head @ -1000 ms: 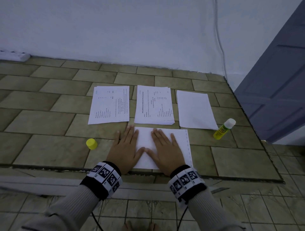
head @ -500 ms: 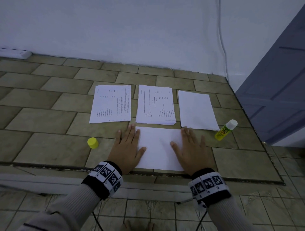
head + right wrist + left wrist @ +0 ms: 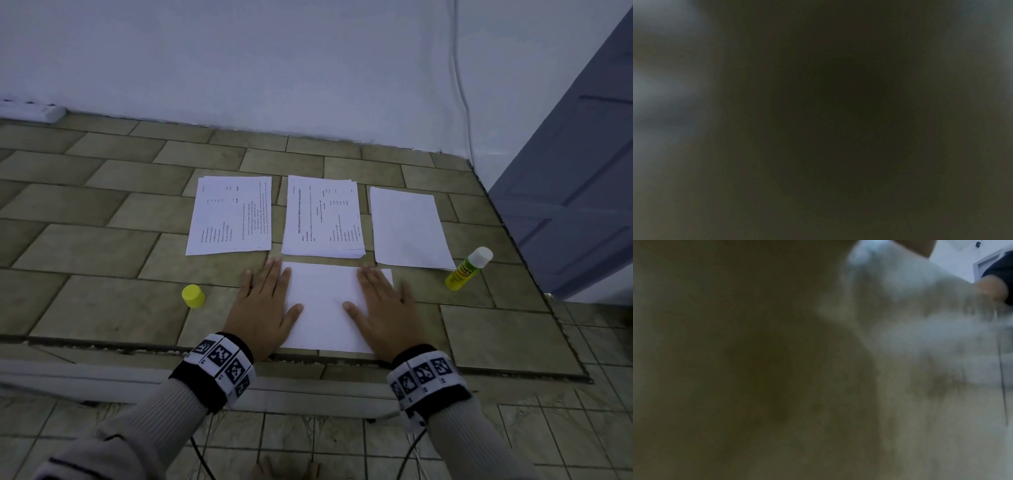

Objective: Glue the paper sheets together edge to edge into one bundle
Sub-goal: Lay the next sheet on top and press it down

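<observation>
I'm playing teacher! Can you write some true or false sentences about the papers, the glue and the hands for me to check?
1. Both hands, left hand and right hand, lie flat on the near white sheet. True.
2. The glue stick is held in the right hand. False: it lies on the tiled surface, right of the papers.
3. The yellow cap sits left of the left hand. True.
4. All three far stacks show print. False: the right stack looks blank.

Three paper stacks [image 3: 323,217], one blank sheet [image 3: 325,308], one glue stick [image 3: 467,269], one yellow cap [image 3: 193,296]
</observation>
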{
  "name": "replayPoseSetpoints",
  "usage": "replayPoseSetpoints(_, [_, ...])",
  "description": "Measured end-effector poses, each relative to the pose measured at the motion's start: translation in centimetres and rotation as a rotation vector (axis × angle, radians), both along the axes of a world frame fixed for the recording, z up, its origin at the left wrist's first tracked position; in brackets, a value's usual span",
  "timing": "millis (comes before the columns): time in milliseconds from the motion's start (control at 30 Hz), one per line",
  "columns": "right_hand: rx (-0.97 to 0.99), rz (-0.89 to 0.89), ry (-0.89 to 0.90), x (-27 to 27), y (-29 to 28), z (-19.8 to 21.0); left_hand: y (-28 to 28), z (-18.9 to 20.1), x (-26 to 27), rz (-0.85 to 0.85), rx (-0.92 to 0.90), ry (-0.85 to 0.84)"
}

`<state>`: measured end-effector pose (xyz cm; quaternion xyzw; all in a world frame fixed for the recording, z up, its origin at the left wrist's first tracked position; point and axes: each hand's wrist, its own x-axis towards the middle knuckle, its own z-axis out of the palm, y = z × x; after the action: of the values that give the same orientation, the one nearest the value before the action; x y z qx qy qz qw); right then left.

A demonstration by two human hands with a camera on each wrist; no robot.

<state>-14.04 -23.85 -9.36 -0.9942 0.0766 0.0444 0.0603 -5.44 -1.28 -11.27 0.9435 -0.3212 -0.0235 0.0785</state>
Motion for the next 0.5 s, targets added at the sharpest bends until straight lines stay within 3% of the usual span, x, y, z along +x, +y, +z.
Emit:
replayPoseSetpoints(167, [-0.016,-0.060,0.008,-1.8,-2.8,0.7,0.1,0.1,-0.1,-0.003,0.003,-0.003])
replayPoseSetpoints(333, [0.146,-0.148,-0.140,-2.4,-3.8,2.6,0.0,0.0,-0.2,-0.001,0.017,0.000])
replayPoseSetpoints(400, [0.220,-0.118,-0.236,-2.0,-3.5,4.0,0.0,-0.1,-0.2,-0.002,0.023,0.005])
replayPoseSetpoints(500, [0.243,0.017,-0.143,-0.9,-2.9,5.9,-0.1,0.1,-0.2,-0.010,0.024,0.001])
